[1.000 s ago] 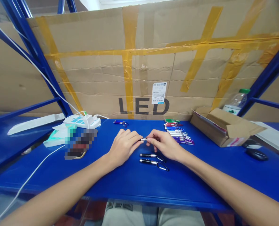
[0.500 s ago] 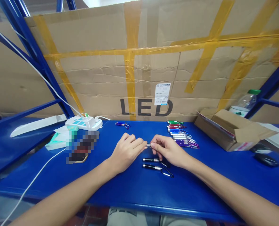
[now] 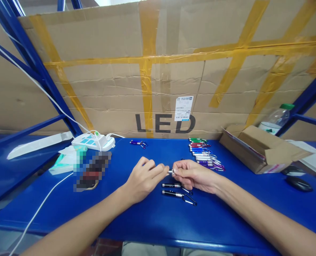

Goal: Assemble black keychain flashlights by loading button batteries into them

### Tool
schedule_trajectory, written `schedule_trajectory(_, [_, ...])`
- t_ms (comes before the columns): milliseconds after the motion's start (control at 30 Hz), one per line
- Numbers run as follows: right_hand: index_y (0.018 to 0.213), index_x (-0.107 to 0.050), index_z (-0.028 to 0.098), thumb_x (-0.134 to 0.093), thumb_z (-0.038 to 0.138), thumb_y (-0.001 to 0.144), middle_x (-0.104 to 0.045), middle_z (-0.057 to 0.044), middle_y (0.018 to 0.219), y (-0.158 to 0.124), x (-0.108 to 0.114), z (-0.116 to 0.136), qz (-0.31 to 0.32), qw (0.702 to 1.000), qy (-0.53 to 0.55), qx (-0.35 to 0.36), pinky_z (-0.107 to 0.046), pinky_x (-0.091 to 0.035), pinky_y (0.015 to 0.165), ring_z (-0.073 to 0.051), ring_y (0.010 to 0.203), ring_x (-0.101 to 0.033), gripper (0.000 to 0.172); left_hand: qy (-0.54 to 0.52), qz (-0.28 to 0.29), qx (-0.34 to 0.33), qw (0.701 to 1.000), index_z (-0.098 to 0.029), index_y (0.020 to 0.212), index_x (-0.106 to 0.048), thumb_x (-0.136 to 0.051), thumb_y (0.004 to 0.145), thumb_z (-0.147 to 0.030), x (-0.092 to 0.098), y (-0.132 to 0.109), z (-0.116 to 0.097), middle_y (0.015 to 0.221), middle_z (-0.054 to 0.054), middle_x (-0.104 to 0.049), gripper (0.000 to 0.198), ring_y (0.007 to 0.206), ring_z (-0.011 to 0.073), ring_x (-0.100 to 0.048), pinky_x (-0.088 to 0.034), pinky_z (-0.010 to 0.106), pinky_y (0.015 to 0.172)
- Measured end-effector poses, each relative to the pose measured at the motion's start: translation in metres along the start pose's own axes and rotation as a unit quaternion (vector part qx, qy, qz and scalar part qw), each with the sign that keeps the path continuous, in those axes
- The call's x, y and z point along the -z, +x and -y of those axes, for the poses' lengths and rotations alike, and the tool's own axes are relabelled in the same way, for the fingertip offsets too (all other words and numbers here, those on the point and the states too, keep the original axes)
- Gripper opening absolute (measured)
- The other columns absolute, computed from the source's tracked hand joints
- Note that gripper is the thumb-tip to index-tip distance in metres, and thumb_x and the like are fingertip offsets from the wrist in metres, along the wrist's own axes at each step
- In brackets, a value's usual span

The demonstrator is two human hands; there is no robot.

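Observation:
My left hand (image 3: 146, 179) and my right hand (image 3: 194, 175) meet above the middle of the table, fingertips pinched on the two ends of a mini flashlight (image 3: 170, 171). Only a short silvery piece of it shows; my fingers hide the rest. Just below, a black mini flashlight (image 3: 170, 185) lies partly under my right hand, with its carabiner clip towards the right. Nearer to me is another black flashlight (image 3: 172, 193) with a black carabiner (image 3: 189, 200). Beyond my right hand, several flashlights in green, red, blue, silver and purple (image 3: 204, 164) lie in a column.
A lone purple-blue flashlight (image 3: 138, 143) lies at the back. To the left are a power strip (image 3: 108, 144), a tissue pack (image 3: 57, 166) and a blurred phone-like object (image 3: 94, 172). An open cardboard box (image 3: 251, 161), a mouse (image 3: 298, 183) and a bottle (image 3: 276, 117) stand right.
Both hands sit slightly lower in view, still pinching the flashlight. The right hand has turned a little, its fingers more curled, and more of the silvery piece shows.

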State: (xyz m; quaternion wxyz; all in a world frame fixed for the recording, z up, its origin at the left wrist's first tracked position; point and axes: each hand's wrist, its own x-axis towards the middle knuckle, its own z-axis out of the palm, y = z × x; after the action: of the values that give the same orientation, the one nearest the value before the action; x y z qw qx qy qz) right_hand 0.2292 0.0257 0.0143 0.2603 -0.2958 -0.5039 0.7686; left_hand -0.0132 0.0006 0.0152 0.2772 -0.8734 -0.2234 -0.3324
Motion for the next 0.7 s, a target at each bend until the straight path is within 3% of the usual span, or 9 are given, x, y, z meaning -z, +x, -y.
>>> schedule_trajectory(133, [0.088,-0.065,0.018,-0.095,0.055,0.076,-0.064,0.004,0.072,0.003,-0.002,-0.003,-0.073,0.994,-0.036,0.066,-0.021,-0.044,0.046,-0.005,0.048,-0.044,0.049,-0.036,-0.005,0.046,0.998,-0.015,0.116,-0.066,-0.057,0.112,-0.020,-0.002,0.002,0.000,0.096,0.004,-0.079,0.012,0.075,0.0192,-0.051,-0.032,0.037,0.070])
schedule_trajectory(333, [0.090,-0.067,0.019,-0.081,0.061,0.089,-0.073,-0.002,0.083,0.005,-0.008,-0.008,-0.146,0.956,-0.188,0.173,-0.029,-0.053,0.061,-0.013,0.061,-0.063,0.045,-0.136,0.036,0.153,0.978,-0.020,0.112,-0.071,-0.059,0.112,-0.028,-0.007,-0.001,0.002,0.100,0.002,-0.078,0.015,0.080,0.0185,-0.054,-0.031,0.037,0.074])
schedule_trajectory(500, [0.097,-0.071,0.019,-0.072,0.056,0.098,-0.069,-0.001,0.082,0.003,-0.006,-0.010,-0.163,0.930,-0.274,0.182,-0.030,-0.051,0.065,-0.015,0.066,-0.063,0.037,-0.167,0.054,0.188,0.966,-0.021,0.112,-0.073,-0.057,0.113,-0.031,-0.010,-0.004,0.003,0.101,0.001,-0.078,0.018,0.080,0.0178,-0.054,-0.032,0.037,0.075])
schedule_trajectory(700, [0.093,-0.067,0.020,-0.065,0.051,0.102,-0.071,-0.002,0.083,0.002,-0.005,-0.012,-0.163,0.926,-0.301,0.157,-0.029,-0.049,0.060,-0.014,0.063,-0.061,0.032,-0.135,0.050,0.151,0.978,-0.019,0.111,-0.073,-0.054,0.114,-0.031,-0.013,-0.006,0.004,0.097,0.003,-0.077,0.023,0.080,0.0187,-0.054,-0.032,0.038,0.074])
